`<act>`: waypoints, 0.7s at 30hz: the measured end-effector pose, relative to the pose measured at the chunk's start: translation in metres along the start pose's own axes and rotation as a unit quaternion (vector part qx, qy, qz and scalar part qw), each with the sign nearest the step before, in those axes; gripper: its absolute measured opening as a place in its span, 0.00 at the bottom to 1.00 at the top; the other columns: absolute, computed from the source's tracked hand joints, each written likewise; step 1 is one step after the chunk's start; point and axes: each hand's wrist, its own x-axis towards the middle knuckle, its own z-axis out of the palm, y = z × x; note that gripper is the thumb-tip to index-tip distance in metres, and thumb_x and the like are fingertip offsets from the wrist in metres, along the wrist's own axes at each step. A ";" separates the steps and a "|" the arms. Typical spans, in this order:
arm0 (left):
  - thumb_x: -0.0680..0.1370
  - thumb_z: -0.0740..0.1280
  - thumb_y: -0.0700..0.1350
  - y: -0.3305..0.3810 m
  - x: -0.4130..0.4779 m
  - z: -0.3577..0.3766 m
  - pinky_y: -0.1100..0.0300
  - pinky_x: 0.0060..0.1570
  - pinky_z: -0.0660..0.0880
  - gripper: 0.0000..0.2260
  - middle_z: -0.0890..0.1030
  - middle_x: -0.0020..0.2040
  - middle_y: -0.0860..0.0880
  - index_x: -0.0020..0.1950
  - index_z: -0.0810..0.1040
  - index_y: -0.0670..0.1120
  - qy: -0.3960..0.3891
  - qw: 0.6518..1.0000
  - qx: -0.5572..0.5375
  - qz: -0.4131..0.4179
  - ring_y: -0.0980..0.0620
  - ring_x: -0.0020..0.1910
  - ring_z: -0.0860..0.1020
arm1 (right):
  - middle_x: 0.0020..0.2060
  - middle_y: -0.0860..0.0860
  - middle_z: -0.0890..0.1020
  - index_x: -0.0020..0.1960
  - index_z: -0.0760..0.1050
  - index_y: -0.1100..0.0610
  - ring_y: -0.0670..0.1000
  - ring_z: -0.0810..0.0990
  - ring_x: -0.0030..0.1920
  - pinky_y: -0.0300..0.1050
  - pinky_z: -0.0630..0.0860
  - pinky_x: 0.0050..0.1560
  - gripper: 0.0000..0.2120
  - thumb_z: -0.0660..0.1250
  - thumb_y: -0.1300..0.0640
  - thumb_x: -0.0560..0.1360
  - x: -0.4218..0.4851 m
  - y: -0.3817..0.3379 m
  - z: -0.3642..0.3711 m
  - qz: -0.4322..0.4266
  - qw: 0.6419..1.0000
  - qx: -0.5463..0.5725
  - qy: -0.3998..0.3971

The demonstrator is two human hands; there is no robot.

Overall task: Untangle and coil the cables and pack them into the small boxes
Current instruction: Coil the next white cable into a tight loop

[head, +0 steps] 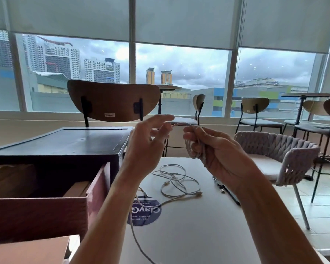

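Note:
Both my hands are raised above the table. My right hand (pixel 215 149) grips a small coil of white cable (pixel 193 147), its loops wrapped round the fingers. A strand of that cable arcs left to my left hand (pixel 147 138), which pinches it between thumb and fingers, the other fingers spread. A tangle of white cables (pixel 176 182) lies on the table below, with a plug end at the right and one strand trailing down toward the front edge. At the left stands a dark wooden box with a drawer (pixel 46 212) pulled out; its inside is mostly hidden.
A round blue sticker (pixel 147 214) lies on the white table (pixel 208 225). A dark flat object (pixel 227 189) lies at the table's right edge. A wooden chair (pixel 112 100) stands behind the box, a woven chair (pixel 278 155) to the right, more chairs by the window.

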 end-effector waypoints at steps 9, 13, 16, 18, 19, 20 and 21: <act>0.77 0.70 0.44 -0.001 -0.001 -0.006 0.73 0.51 0.74 0.06 0.86 0.44 0.59 0.48 0.84 0.55 -0.052 0.997 -0.058 -0.008 0.63 0.49 0.82 | 0.49 0.63 0.84 0.54 0.80 0.69 0.53 0.83 0.37 0.43 0.81 0.40 0.14 0.57 0.65 0.79 -0.003 0.003 -0.001 0.042 0.998 0.031 -0.033; 0.78 0.70 0.46 -0.008 0.002 -0.017 0.76 0.44 0.70 0.05 0.85 0.43 0.61 0.46 0.84 0.54 -0.034 0.999 -0.020 -0.032 0.67 0.46 0.80 | 0.52 0.62 0.85 0.57 0.77 0.69 0.56 0.85 0.51 0.47 0.81 0.53 0.14 0.53 0.68 0.82 -0.002 0.001 -0.004 0.014 0.998 0.039 0.043; 0.79 0.70 0.45 -0.011 0.001 -0.024 0.67 0.48 0.71 0.04 0.85 0.45 0.58 0.49 0.85 0.52 -0.106 0.992 0.001 -0.068 0.64 0.47 0.80 | 0.51 0.61 0.85 0.55 0.77 0.69 0.53 0.86 0.45 0.43 0.83 0.46 0.14 0.53 0.69 0.81 -0.003 -0.004 -0.004 0.018 0.991 0.100 0.085; 0.79 0.70 0.43 -0.013 -0.002 -0.023 0.66 0.50 0.73 0.06 0.85 0.47 0.57 0.52 0.84 0.52 -0.168 0.981 0.056 -0.076 0.63 0.49 0.80 | 0.48 0.61 0.85 0.55 0.76 0.70 0.50 0.84 0.38 0.41 0.82 0.39 0.13 0.53 0.68 0.81 -0.004 -0.006 -0.003 0.021 0.983 0.152 0.103; 0.79 0.70 0.43 -0.015 -0.003 -0.022 0.65 0.52 0.74 0.07 0.84 0.48 0.58 0.54 0.84 0.52 -0.195 0.973 0.099 -0.070 0.63 0.49 0.80 | 0.47 0.61 0.85 0.55 0.75 0.70 0.49 0.82 0.35 0.40 0.81 0.39 0.12 0.53 0.68 0.82 -0.005 -0.007 -0.002 0.023 0.979 0.172 0.109; 0.79 0.69 0.44 -0.016 -0.005 -0.019 0.64 0.52 0.75 0.08 0.83 0.49 0.58 0.56 0.83 0.53 -0.220 0.963 0.140 -0.063 0.63 0.50 0.79 | 0.46 0.61 0.85 0.54 0.74 0.70 0.48 0.80 0.32 0.39 0.80 0.40 0.12 0.54 0.67 0.81 -0.005 -0.007 -0.001 0.026 0.976 0.187 0.112; 0.80 0.69 0.45 -0.016 -0.007 -0.015 0.64 0.52 0.74 0.11 0.82 0.50 0.58 0.61 0.81 0.55 -0.237 0.955 0.169 -0.059 0.63 0.51 0.79 | 0.45 0.61 0.85 0.52 0.75 0.69 0.46 0.77 0.29 0.39 0.78 0.42 0.11 0.54 0.67 0.81 -0.006 -0.007 -0.001 0.031 0.974 0.193 0.114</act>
